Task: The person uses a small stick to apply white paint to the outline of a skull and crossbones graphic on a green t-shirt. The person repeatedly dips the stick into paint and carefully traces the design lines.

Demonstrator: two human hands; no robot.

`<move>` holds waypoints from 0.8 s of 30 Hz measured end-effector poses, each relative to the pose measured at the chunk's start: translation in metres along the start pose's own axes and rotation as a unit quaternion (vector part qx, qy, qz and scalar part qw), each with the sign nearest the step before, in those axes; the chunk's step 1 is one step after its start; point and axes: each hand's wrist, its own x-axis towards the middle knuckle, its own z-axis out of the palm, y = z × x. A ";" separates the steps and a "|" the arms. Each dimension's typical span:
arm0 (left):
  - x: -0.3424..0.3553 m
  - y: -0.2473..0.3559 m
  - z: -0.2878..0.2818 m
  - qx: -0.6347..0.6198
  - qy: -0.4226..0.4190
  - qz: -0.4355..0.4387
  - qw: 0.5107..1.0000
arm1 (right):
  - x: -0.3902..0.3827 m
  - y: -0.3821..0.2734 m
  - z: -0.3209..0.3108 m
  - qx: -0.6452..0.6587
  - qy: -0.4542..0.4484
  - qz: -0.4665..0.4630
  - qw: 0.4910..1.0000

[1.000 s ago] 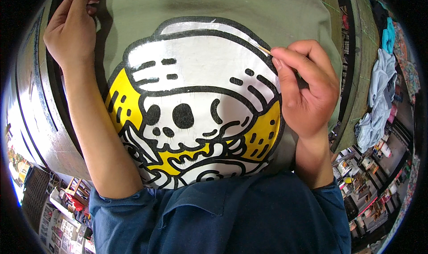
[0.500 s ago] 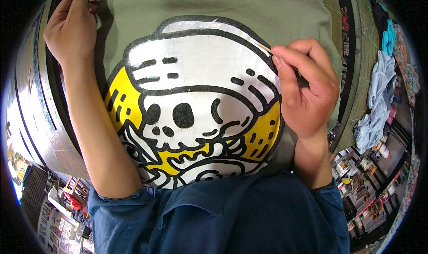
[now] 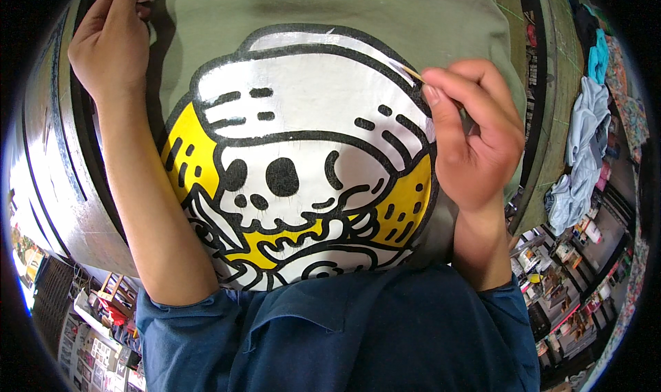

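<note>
An olive-green cloth [image 3: 385,10] lies spread in front of me, with a large white, black and yellow cartoon skull print [image 3: 268,120] on it. My right hand [image 3: 478,137] is at the print's upper right edge. Between its thumb and forefinger it pinches a thin wooden stick [image 3: 412,72], whose tip points up-left at the black outline of the white cap shape; whether it touches the cloth I cannot tell. At the far upper left, my left hand [image 3: 113,51] is closed with curled fingers beside the cloth's left edge. Its fingertips run off the picture, so anything held there is hidden.
A shiny metal surface [image 3: 51,137] curves along the left side. Beyond the cloth's right edge runs a greenish board [image 3: 554,110], with crumpled light-blue cloth [image 3: 589,130] past it. Shelves with bottles and small items [image 3: 564,268] stand at lower right.
My right hand has shifted very slightly, and a little more of the stick shows beyond the fingertips. My left hand stays where it was.
</note>
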 end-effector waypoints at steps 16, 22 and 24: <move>-0.002 0.003 0.000 0.023 0.009 0.001 1.000 | -0.005 0.003 0.000 -0.001 0.009 -0.016 1.000; 0.000 0.001 0.000 -0.002 0.001 0.005 1.000 | -0.003 0.003 0.002 -0.011 0.004 -0.009 1.000; 0.001 0.001 0.000 -0.018 -0.002 0.001 1.000 | -0.002 0.002 0.002 -0.015 0.001 -0.007 1.000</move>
